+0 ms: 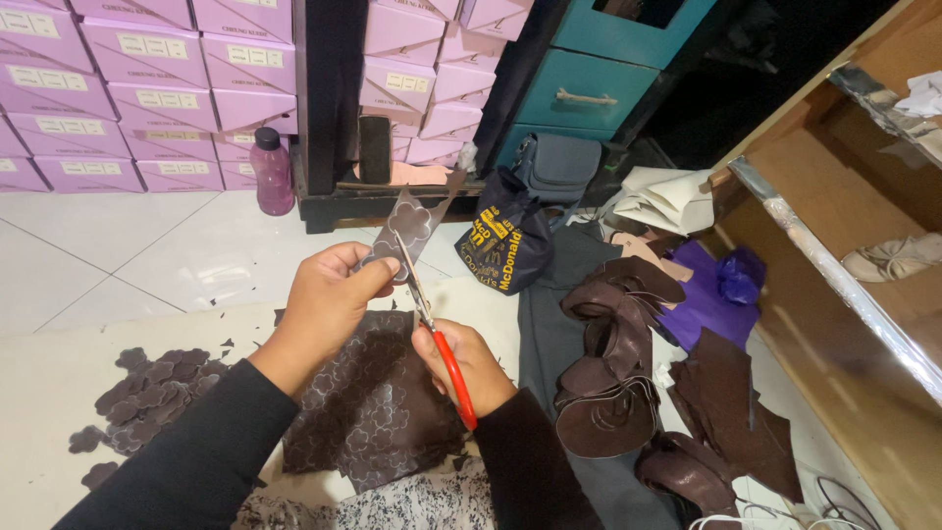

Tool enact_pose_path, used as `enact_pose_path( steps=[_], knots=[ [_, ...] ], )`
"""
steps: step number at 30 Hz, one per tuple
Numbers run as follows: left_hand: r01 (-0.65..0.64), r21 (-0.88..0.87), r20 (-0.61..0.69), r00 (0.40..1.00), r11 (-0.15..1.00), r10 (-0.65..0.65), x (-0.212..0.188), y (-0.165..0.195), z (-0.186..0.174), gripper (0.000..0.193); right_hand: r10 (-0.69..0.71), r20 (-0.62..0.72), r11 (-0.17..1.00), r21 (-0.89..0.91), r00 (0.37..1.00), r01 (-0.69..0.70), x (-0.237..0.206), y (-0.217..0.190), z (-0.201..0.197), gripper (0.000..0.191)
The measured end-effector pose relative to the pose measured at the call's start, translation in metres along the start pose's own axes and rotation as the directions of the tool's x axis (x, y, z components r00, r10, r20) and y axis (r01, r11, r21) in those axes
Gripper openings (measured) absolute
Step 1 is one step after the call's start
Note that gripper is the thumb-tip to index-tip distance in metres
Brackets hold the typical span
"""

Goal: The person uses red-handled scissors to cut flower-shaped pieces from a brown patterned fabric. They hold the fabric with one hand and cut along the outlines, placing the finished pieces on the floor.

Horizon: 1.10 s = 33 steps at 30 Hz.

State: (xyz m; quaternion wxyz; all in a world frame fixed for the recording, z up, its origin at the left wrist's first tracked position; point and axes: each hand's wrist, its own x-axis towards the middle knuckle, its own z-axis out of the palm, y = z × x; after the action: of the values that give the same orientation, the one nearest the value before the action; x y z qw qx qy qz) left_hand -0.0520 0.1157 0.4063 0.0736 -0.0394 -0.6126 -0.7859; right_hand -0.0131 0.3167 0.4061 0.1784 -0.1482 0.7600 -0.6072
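The left hand (329, 294) is pinching a flower-patterned brown leather strip (410, 224) between thumb and fingers, holding it up just above the right hand (461, 358), which is closed around the red handles of the scissors (432, 319). The blades are biting into the strip right beside the left thumb, so a slip is risking a nick or a cut straying across the traced flower outline

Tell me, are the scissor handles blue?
No, the scissors in the right hand have red handles, cutting the dark piece held by the left hand.
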Motion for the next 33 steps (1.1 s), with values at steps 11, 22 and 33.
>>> enact_pose_path(
  steps=[11, 22, 33],
  knots=[
    [0.002, -0.053, 0.034, 0.999, 0.999, 0.0, 0.003, -0.002, -0.003, 0.013, -0.039, 0.021, 0.997, 0.065, 0.999, 0.038, -0.001, -0.006, 0.005, 0.042],
    [0.035, -0.023, 0.067, 0.997, 0.999, -0.033, 0.003, 0.007, -0.006, 0.013, -0.041, 0.069, 0.999, 0.015, 0.997, 0.04, -0.002, -0.008, -0.003, 0.046],
    [0.085, -0.054, 0.1, 0.992, 0.995, -0.079, 0.005, 0.002, -0.009, 0.013, -0.05, 0.069, 0.998, -0.022, 0.996, 0.052, -0.001, -0.005, -0.002, 0.039]
  ],
)
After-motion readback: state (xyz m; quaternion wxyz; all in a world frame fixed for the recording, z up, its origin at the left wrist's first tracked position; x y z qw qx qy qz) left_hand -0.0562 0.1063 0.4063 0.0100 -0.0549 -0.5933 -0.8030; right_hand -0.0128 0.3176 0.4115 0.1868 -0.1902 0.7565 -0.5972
